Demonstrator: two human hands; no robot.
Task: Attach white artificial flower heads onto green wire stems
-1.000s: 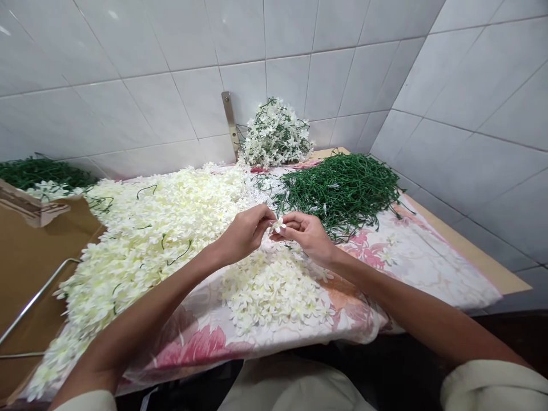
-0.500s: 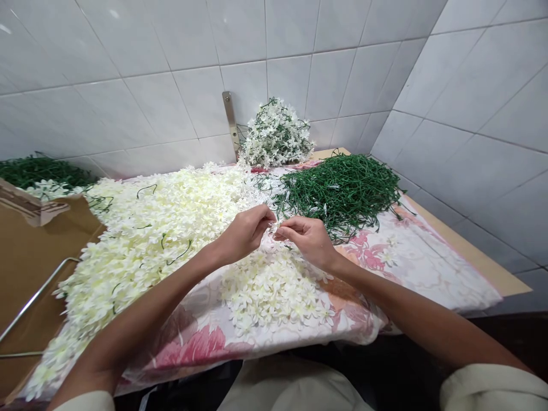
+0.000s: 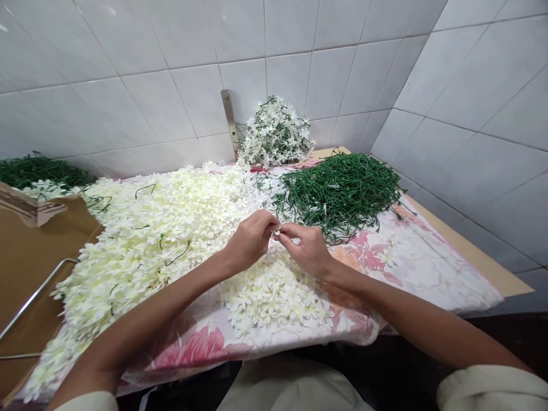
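Fingertips of my left hand [image 3: 252, 238] and my right hand [image 3: 309, 246] meet over the table, both pinched around a small white artificial flower [image 3: 276, 232]. Most of the flower is hidden by the fingers. Just below them lies a small heap of loose white blossoms [image 3: 274, 297]. A much larger spread of white-yellow blossoms [image 3: 171, 217] covers the table to the left, with a few green stems on it. Beyond my right hand is a tangled pile of green plastic stems [image 3: 346, 191].
A mound of white flowers with green stems [image 3: 276, 134] stands against the tiled wall near a metal bracket [image 3: 230, 120]. A cardboard box [image 3: 51, 245] and a metal rod [image 3: 36, 297] are at the left. Floral cloth [image 3: 428, 268] covers the table.
Both hands have come slightly down toward me, staying pinched together at the fingertips with the small white flower between them. The piles look unchanged.
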